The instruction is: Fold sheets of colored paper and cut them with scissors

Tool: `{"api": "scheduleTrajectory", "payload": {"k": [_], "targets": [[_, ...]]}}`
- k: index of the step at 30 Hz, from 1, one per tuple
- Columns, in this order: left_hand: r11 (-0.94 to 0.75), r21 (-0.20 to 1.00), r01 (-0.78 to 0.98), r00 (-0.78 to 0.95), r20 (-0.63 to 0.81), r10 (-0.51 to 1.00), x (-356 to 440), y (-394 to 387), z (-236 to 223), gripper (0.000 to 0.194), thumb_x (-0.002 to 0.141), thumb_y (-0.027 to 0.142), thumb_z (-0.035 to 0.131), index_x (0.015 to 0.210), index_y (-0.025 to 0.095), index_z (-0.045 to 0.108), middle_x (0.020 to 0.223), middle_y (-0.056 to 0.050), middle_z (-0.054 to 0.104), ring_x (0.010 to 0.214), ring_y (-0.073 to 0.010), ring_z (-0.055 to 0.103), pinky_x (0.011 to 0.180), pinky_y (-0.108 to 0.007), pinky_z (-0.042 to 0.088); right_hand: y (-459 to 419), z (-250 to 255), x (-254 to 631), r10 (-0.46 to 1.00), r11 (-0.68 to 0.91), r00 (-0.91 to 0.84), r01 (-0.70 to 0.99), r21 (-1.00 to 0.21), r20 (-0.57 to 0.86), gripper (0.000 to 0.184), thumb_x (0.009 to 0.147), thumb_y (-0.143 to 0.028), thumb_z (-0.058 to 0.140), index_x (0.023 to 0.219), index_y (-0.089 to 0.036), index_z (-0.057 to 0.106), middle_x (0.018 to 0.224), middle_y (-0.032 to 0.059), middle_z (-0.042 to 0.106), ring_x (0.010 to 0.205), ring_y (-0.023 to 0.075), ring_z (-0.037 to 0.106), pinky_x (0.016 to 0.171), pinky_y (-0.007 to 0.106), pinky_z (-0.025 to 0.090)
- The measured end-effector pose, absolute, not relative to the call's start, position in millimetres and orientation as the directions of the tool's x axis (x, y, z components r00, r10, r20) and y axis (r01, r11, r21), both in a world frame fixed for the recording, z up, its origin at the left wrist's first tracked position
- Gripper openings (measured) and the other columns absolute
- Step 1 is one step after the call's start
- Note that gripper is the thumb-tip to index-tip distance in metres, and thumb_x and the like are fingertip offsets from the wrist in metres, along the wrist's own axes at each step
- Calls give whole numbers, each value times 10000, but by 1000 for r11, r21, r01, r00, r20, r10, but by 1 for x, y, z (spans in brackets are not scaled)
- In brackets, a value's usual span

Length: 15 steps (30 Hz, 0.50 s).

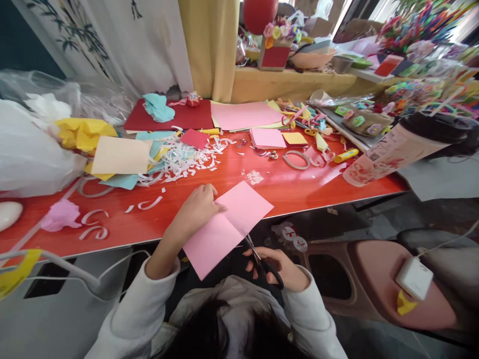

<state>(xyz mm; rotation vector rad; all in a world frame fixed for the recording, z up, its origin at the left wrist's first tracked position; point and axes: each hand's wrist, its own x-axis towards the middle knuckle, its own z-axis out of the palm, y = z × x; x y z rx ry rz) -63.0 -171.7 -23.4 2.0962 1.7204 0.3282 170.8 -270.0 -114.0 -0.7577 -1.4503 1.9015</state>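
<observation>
A folded-creased sheet of pink paper [220, 239] is held over the table's front edge. My left hand [198, 207] grips its upper left edge, thumb on top. In my right hand [279, 267] is a pair of black-handled scissors [267, 269], fingers closed round the handles. The scissor blades meet the paper's lower right edge near the crease; how far they reach into it I cannot make out. Just beyond the paper, small white paper scraps [254, 177] lie on the red table [220, 182].
Paper shreds [187, 159] and a beige square [120, 155] lie at the left. Pink squares [267, 138], yellow squares [295, 138] and larger pink sheets [245, 114] lie further back. A tall cup [392, 154] stands at the right. A white charger [414, 278] rests on a pink stool [374, 269].
</observation>
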Motion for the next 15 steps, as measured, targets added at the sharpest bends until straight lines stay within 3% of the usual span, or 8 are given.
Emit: {"api": "scheduleTrajectory", "payload": {"k": [5,9,15], "targets": [[-255,472,844,306,-33,951,-66,-171,-23,203,791,361,494,720,171,505,849,-54,500,821,-199,513,748,-326,410,-269,-113,167,736,-181,-674,-105,-978,-64,710,608,-548,697,1150,-125,522,922,119,628,698,143,576,645,295,461],[-267,617,740,365,-35,930,-70,-172,-15,250,841,378,408,731,187,525,708,7,545,670,-148,518,618,-263,390,-269,-110,171,718,-164,-691,-53,-985,-83,735,612,-541,699,1180,-112,512,938,133,630,709,146,580,628,284,470],[-284,749,599,357,68,932,-71,-170,-9,281,833,426,448,802,203,617,801,25,640,758,-137,570,661,-224,398,-266,-103,161,685,-116,-728,-141,-983,24,880,557,-605,694,1248,-108,469,1010,162,601,776,163,578,531,210,430]]}}
